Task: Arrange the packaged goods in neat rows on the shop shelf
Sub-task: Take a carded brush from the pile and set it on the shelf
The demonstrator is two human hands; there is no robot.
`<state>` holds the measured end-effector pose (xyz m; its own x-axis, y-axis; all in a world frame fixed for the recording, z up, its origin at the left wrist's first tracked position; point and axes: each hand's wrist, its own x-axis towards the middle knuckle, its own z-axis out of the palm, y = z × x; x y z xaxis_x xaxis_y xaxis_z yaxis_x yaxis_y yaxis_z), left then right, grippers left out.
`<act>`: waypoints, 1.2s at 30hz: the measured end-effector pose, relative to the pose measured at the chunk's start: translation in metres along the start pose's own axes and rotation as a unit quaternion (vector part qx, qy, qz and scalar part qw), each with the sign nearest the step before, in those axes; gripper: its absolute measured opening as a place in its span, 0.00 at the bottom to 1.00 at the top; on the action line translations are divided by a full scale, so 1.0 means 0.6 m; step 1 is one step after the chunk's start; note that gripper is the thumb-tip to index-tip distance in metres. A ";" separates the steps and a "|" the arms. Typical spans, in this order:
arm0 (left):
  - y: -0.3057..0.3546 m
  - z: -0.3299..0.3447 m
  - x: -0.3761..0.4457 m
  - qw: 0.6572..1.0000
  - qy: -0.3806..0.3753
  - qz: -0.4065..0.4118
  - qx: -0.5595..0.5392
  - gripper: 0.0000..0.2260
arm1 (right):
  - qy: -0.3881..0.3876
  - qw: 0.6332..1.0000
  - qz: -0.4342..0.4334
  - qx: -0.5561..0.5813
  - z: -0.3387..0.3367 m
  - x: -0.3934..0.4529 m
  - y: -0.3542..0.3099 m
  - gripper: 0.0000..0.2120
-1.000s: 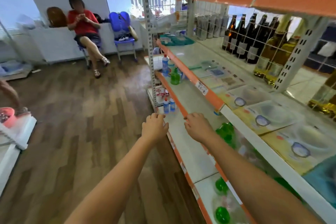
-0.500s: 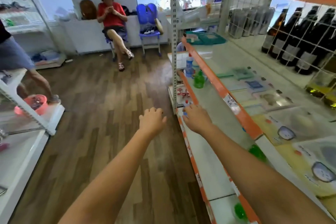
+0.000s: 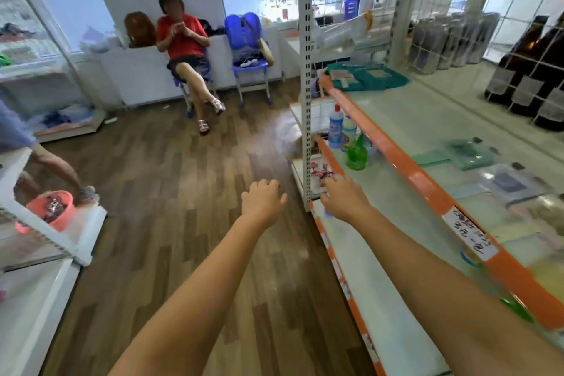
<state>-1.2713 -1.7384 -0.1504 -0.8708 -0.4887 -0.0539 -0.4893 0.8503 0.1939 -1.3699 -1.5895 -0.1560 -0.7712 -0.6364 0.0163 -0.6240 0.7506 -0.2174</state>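
Note:
My right hand (image 3: pixel 345 198) reaches over the front edge of the lower white shelf (image 3: pixel 381 284), beside the grey upright post (image 3: pixel 305 101). Its fingers curl down over something small; only a blue bit (image 3: pixel 328 214) shows under the thumb, so the hold is unclear. My left hand (image 3: pixel 264 198) hangs over the wooden floor with loosely curled fingers and holds nothing. Just beyond my right hand lie red-and-white packets (image 3: pixel 319 174). Farther along stand a green spray bottle (image 3: pixel 355 157) and a blue-and-white bottle (image 3: pixel 335 127). Flat clear packets (image 3: pixel 503 185) and teal packs (image 3: pixel 366 76) lie on the orange-edged shelf (image 3: pixel 396 156) above.
Dark bottles (image 3: pixel 537 70) stand behind a wire grid at the back right. A person in red sits on a chair (image 3: pixel 183 49) across the aisle, next to a blue chair (image 3: pixel 248 49). At left are a white shelf unit (image 3: pixel 45 299), a pink tub (image 3: pixel 53 209) and another person's leg (image 3: pixel 58 168).
The view has moved forward along the aisle. My right hand has come up to the small blue-capped bottles by the post and now covers them. My left hand keeps its place beside it.

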 end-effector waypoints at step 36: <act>0.023 0.003 0.622 0.998 -0.037 0.042 -0.028 0.19 | -0.010 0.996 0.025 0.087 0.001 0.609 0.107 0.15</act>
<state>-1.6034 -1.9086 -0.1698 -0.9106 -0.3990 -0.1078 -0.4132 0.8744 0.2544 -1.6919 -1.7742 -0.1647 -0.7967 -0.6042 -0.0176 -0.5528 0.7400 -0.3831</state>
